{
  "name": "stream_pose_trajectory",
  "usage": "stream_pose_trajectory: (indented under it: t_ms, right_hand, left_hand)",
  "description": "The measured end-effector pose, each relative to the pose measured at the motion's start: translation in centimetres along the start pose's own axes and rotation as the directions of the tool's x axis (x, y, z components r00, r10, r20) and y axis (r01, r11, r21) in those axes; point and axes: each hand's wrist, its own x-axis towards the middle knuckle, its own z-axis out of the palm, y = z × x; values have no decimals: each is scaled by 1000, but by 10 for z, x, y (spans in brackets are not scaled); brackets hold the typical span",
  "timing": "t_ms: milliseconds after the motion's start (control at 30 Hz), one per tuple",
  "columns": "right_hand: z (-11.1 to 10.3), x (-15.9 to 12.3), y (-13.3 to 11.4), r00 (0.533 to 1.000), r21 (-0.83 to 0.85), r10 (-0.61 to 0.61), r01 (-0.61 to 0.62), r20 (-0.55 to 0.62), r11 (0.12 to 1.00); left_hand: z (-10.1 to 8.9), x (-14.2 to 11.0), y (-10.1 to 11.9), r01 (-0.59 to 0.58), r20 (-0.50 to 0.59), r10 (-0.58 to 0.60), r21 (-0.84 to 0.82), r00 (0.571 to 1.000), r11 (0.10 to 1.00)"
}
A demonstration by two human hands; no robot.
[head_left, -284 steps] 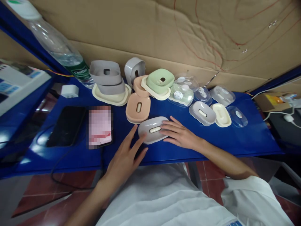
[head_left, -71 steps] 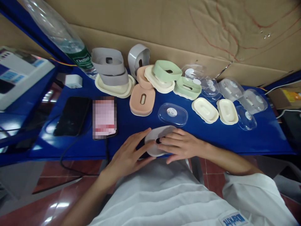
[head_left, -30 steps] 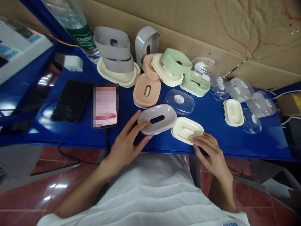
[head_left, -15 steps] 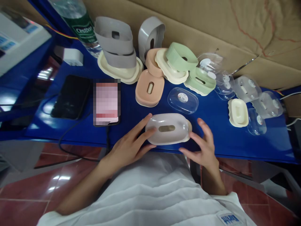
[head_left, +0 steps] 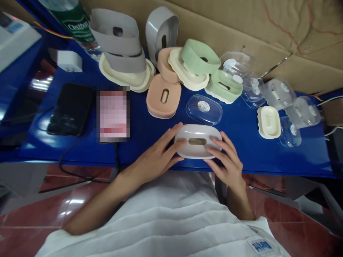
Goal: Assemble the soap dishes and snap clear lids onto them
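Note:
A grey oval soap-dish part (head_left: 198, 140) with a slot in its top lies near the front edge of the blue table (head_left: 150, 139). My left hand (head_left: 158, 157) grips its left end with thumb and fingers. Pressing on its right end, my right hand (head_left: 226, 162) closes its fingers over the rim. No cream base shows beneath the grey part. Just behind it lies a clear oval lid (head_left: 204, 109) with a round sticker.
Behind stand a peach dish (head_left: 163, 100), stacked grey, cream and green parts (head_left: 199, 60), several clear lids (head_left: 276, 94) and a cream tray (head_left: 268, 121). Two phones (head_left: 71, 109) with a cable lie at the left, a water bottle (head_left: 72, 21) and white charger (head_left: 68, 60) behind. Cardboard backs the table.
The grey part was set over the cream base that my right hand drew in. Both hands have since closed on its ends, and it sits a little further right.

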Motion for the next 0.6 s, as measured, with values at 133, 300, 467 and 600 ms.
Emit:
stream_pose_trajectory:
  t_ms: [133,300,467,600]
  right_hand:
    - [1,-2,-2,1000,-30,10,-10,27,1000]
    - [3,-2,-2,994,-74,46,-38,102,997]
    - [4,-4,-4,987,-121,62,-45,149,992]
    - [2,-4,-5,980,-134,59,-34,190,990]
  left_hand:
    - [3,-1,-1,28,31,-29,31,999,999]
    - [3,-3,0,64,62,-68,63,996,996]
    - [3,-4,1,38,66,-45,106,997,994]
    - [1,-7,1,43,34,-49,142,998,989]
